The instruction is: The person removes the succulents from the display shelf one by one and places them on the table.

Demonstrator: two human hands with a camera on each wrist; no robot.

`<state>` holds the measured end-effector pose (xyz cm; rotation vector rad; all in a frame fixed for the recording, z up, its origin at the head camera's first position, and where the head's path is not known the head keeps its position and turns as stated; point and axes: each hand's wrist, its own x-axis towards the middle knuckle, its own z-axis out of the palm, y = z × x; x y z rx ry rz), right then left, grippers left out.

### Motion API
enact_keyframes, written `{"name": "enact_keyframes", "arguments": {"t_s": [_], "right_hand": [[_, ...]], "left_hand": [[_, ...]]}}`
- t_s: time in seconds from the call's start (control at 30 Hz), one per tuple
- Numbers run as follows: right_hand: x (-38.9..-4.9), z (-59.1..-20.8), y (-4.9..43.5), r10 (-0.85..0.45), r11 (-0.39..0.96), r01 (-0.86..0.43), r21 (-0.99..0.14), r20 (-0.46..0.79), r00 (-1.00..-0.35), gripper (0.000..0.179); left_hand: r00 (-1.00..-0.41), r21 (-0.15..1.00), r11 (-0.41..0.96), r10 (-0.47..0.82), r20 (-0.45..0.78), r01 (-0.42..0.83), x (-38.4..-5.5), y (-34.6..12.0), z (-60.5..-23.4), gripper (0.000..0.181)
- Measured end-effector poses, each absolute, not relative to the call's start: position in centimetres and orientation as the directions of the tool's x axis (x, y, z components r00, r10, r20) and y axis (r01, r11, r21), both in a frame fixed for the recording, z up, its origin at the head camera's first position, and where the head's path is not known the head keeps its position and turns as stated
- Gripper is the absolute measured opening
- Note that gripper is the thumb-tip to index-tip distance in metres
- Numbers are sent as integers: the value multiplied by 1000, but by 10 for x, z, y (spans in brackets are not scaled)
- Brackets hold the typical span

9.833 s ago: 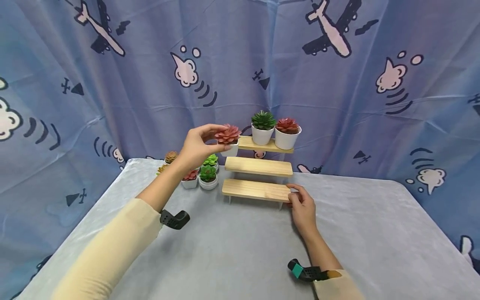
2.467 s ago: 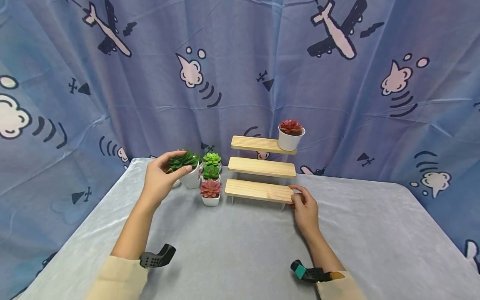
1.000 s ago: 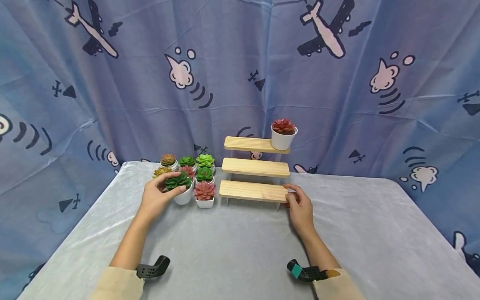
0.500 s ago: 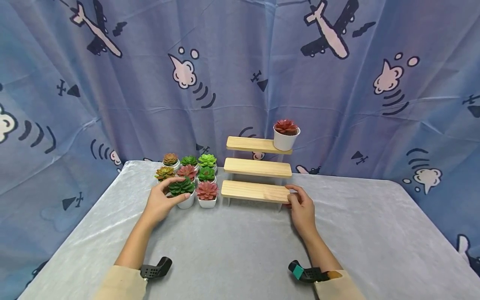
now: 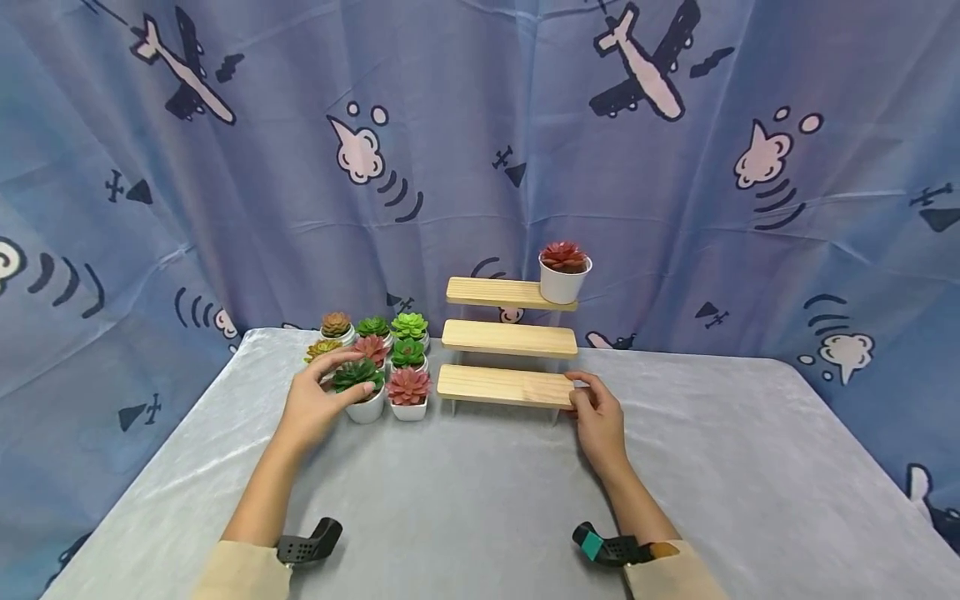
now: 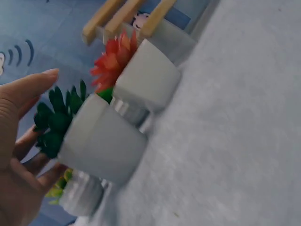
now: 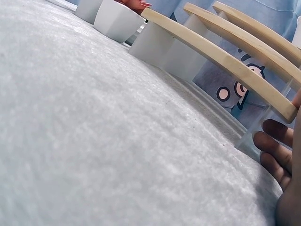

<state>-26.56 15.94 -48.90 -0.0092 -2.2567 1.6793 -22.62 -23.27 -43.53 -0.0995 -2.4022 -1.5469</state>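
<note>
My left hand [image 5: 311, 402] is curved loosely around a dark green potted succulent [image 5: 365, 410], which stands on the table at the front of a group of pots. In the left wrist view, the thumb [image 6: 40, 82] is clear of the white pot, and the other fingers lie beside the leaves. At the right, my right hand [image 5: 602, 421] grips the end of the lowest board of a three-tier wooden plant stand [image 5: 506, 386], with some fingers tucked below the board. A red succulent in a white pot [image 5: 562, 285] sits on the top tier's right end.
Beside the green plant is a pink succulent in a square white pot [image 5: 409, 408]. Behind them stand several small succulents, including a bright green one [image 5: 409, 325] and a brown one [image 5: 337, 323]. A patterned blue curtain [image 5: 450, 150] hangs behind the grey-covered table [image 5: 465, 500].
My left hand brought the pink succulent, then the dark green one, from the top tier to the table at the left. My right hand stayed on the stand.
</note>
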Motion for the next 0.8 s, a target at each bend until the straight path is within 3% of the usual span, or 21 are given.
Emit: {"name": "enact_keyframes", "arguments": {"t_s": [0.33, 0.8], "right_hand": [[-266, -490, 156, 206, 297, -210, -932, 277, -938, 34], [-265, -486, 157, 198, 315, -200, -928, 270, -942, 34]], "left_hand": [[-902, 833, 439, -105, 420, 337, -238, -209, -393, 41], [-905, 781, 482, 64, 421, 398, -280, -128, -336, 39]]}}
